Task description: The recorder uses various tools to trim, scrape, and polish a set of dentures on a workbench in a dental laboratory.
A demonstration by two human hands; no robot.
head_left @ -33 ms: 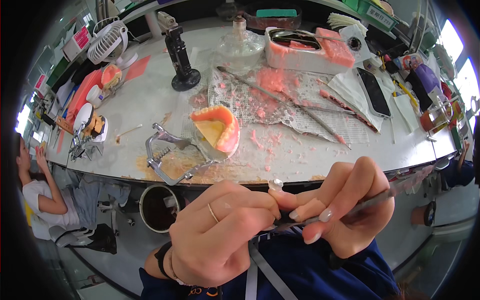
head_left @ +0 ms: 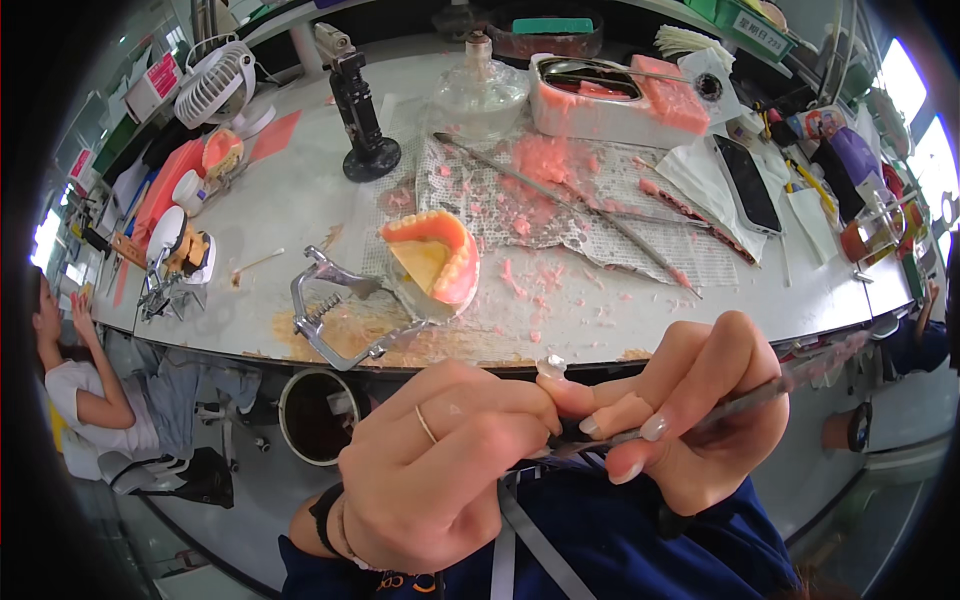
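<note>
My two hands meet low in front of the bench edge. My right hand (head_left: 715, 425) is closed round a slim metal wax tool (head_left: 735, 402), its far end smeared pinkish and pointing up to the right. The tool's other end reaches toward my left hand (head_left: 440, 460), whose fingers are curled tight. Whatever those fingers pinch is hidden behind them. On the bench beyond lies a denture model (head_left: 440, 260) with pink gum and cream teeth on a yellowish base. Beside it an opened metal articulator (head_left: 335, 305) rests at the edge.
Pink crumbs and a long metal instrument (head_left: 570, 205) lie on stained paper. Behind stand a glass spirit lamp (head_left: 480, 95), a wax-smeared metal box (head_left: 590, 100) and a black stand (head_left: 368, 120). A phone (head_left: 747, 183) lies right; a bin (head_left: 320, 415) stands below; another person sits left.
The fingers of my right hand have shifted very slightly. Everything on the bench is as before.
</note>
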